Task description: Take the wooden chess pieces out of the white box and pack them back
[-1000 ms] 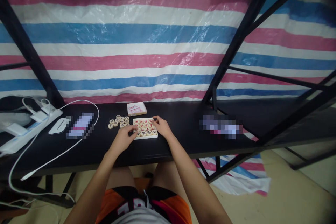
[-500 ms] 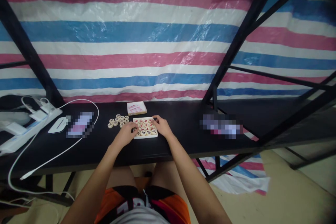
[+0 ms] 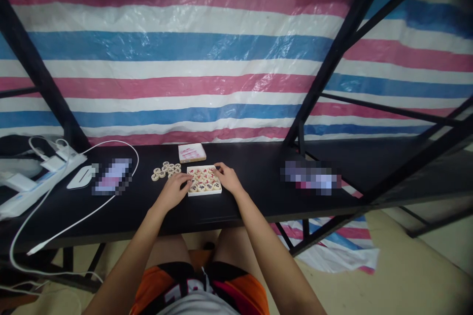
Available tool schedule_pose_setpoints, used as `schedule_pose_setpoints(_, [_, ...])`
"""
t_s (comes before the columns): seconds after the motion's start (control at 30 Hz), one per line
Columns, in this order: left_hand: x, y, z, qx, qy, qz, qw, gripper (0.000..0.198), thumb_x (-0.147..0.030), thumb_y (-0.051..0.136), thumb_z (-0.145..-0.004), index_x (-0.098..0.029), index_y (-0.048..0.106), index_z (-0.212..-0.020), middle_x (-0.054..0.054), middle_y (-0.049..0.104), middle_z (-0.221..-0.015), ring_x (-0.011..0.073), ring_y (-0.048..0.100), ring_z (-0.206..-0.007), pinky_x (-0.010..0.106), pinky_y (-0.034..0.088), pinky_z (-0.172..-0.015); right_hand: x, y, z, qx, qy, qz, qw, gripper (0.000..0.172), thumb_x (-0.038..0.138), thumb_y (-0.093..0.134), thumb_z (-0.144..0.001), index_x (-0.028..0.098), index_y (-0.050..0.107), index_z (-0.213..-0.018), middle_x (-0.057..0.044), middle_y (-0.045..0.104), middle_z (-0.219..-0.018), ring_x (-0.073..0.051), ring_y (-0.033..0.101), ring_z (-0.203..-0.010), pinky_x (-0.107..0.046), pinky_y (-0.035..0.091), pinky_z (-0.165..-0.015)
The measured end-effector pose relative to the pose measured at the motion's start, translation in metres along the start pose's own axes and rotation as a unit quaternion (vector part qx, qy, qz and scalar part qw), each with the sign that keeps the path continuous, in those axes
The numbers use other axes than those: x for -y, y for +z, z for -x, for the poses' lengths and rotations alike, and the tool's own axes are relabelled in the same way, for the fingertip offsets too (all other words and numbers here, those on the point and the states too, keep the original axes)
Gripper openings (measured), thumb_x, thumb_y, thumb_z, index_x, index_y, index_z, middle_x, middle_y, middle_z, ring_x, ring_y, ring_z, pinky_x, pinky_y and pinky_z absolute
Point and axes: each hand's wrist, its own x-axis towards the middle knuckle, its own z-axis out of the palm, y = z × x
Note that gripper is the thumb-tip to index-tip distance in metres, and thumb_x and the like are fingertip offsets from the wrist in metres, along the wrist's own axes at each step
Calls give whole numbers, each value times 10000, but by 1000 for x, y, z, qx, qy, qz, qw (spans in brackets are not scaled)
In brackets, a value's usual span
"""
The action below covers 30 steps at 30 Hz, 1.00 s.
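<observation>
A small white box (image 3: 204,192) on the black table (image 3: 236,202) holds several round wooden chess pieces (image 3: 203,179) marked in red and black. My left hand (image 3: 174,190) rests at the box's left edge, fingers curled, fingertips touching a piece near the front-left corner. My right hand (image 3: 227,177) grips the box's right side, fingers bent over its rim. A loose heap of several more pieces (image 3: 165,170) lies just left of the box. The box's lid (image 3: 191,152) lies behind it.
To the left lie a white mouse-like object (image 3: 79,177), a blurred phone (image 3: 111,176), a white cable (image 3: 74,224) and a power strip (image 3: 33,182). Black metal frame bars (image 3: 332,59) rise on both sides. A striped tarp (image 3: 185,49) hangs behind. A blurred object (image 3: 312,177) sits at right.
My left hand has shifted slightly at the box's left edge. The right hand and the box stay put.
</observation>
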Motion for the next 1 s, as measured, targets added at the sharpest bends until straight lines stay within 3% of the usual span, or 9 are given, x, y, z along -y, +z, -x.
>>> schedule_pose_setpoints(0.17, [-6,10,6,-4,22,-16,1000,285,-338,462,-905,-192,678,-1021,83,625,-1094,215,551,-1059,401,421,-970,0,0,0,1,0,2,1000,257,344,512,-858,243,619,-1069,5,650,-740,-140,588,-670,-225,386,-638])
schedule_pose_setpoints(0.3, [-4,5,6,-24,7,-41,999,293,-313,416,-921,-197,657,-1040,82,609,-1075,208,543,-1056,377,425,-962,0,0,1,0,-3,-2,1000,259,352,514,-857,242,620,-1066,5,653,-747,-143,594,-682,-227,390,-646])
schedule_pose_setpoints(0.4, [2,-6,8,-77,-68,-132,986,274,-259,426,-901,-189,652,-1039,92,605,-1071,230,530,-1051,382,420,-946,0,0,0,0,-2,-1,1000,260,353,515,-857,242,620,-1067,4,654,-748,-145,596,-688,-228,391,-645])
schedule_pose_setpoints(0.47, [5,-12,10,-113,-158,-213,958,271,-232,444,-874,-175,654,-1036,115,587,-1104,265,516,-1053,398,431,-900,0,0,0,-1,-1,0,1000,258,344,516,-857,242,619,-1070,3,659,-758,-144,596,-688,-228,392,-647])
schedule_pose_setpoints(0.6, [7,-17,15,-105,-275,-301,907,314,-218,466,-839,-153,630,-1099,148,561,-1134,307,501,-1057,405,437,-833,0,0,0,0,-1,4,1000,261,340,515,-860,241,618,-1078,2,664,-763,-142,600,-690,-224,397,-647])
schedule_pose_setpoints(0.73, [6,-16,16,-78,-288,-316,900,324,-207,450,-838,-172,619,-1113,137,572,-1120,294,512,-1023,387,434,-793,0,0,0,1,-4,4,1000,260,337,513,-863,242,615,-1081,3,665,-759,-143,603,-696,-224,402,-655])
schedule_pose_setpoints(1.0, [6,-20,17,-96,-297,-308,899,280,-205,434,-840,-150,601,-1058,151,597,-994,307,546,-931,392,430,-728,2,-2,1,3,3,0,1000,257,340,513,-860,244,614,-1076,0,667,-775,-148,605,-703,-230,400,-654])
